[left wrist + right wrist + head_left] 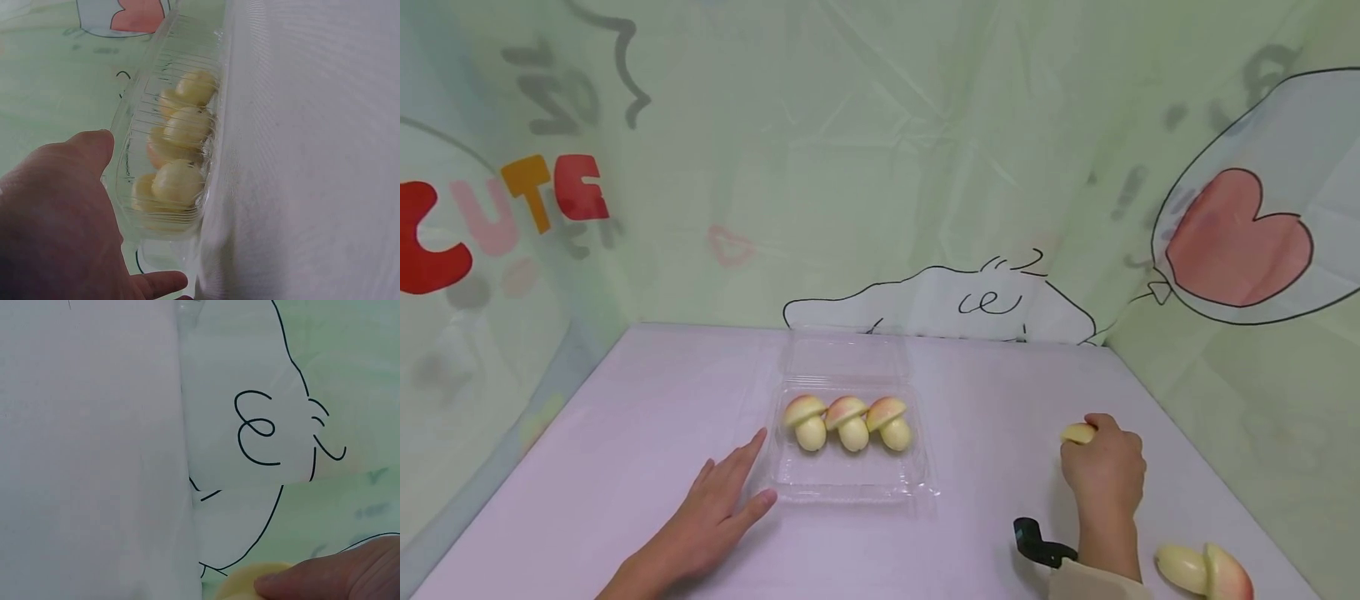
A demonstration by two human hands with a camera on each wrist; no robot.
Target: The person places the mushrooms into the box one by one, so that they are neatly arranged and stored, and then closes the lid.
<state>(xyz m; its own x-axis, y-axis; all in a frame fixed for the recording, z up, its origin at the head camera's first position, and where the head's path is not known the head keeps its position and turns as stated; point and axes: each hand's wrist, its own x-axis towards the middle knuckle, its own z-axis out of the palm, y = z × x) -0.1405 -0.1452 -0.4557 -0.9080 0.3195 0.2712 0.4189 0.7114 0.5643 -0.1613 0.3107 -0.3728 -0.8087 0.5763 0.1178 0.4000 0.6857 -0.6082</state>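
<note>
Three mushroom-shaped pieces (852, 425), pale yellow with pink-tinged caps, lie in a row inside a clear plastic clamshell box (842, 475). The box's lid (846, 357) is folded back behind it. Beside the box's left edge is my left hand (711, 508), its fingers straight and spread; whether it touches the plastic I cannot tell. In the left wrist view the thumb (94, 150) is close to the box wall. Over at the right, my right hand (1103, 467) grips a pale yellow piece (1078, 432), mostly hidden by the fingers.
Another mushroom-shaped piece (1206, 571) lies at the table's front right. A black bent object (1037, 546) sits by the right wrist. The white tabletop (985, 450) meets printed cloth walls (820, 167) at the back and sides.
</note>
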